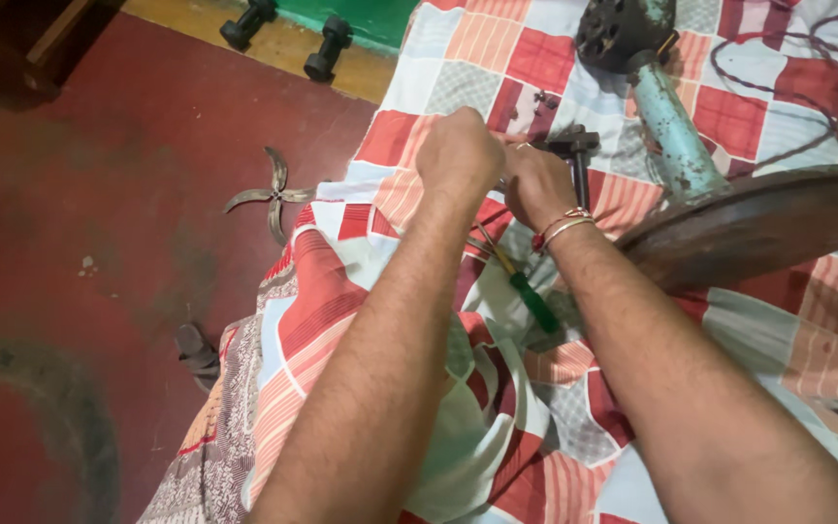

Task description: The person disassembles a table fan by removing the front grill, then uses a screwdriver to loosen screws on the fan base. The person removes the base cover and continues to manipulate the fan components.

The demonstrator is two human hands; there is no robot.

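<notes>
My left hand is closed in a fist over the checked cloth, knuckles toward me; what it grips is hidden, though thin wires run out beneath it. My right hand, with bangles at the wrist, is closed close beside it, next to a black hammer-like tool standing on the cloth. Whether the right hand holds that tool or the wires is unclear. A green-handled screwdriver lies on the cloth between my forearms.
A stand fan lies on the cloth at right: blue pole, round rusty base, dark motor. A metal fan blade lies on the red floor. Two dumbbells sit at the far wall. A sandal lies at the cloth's edge.
</notes>
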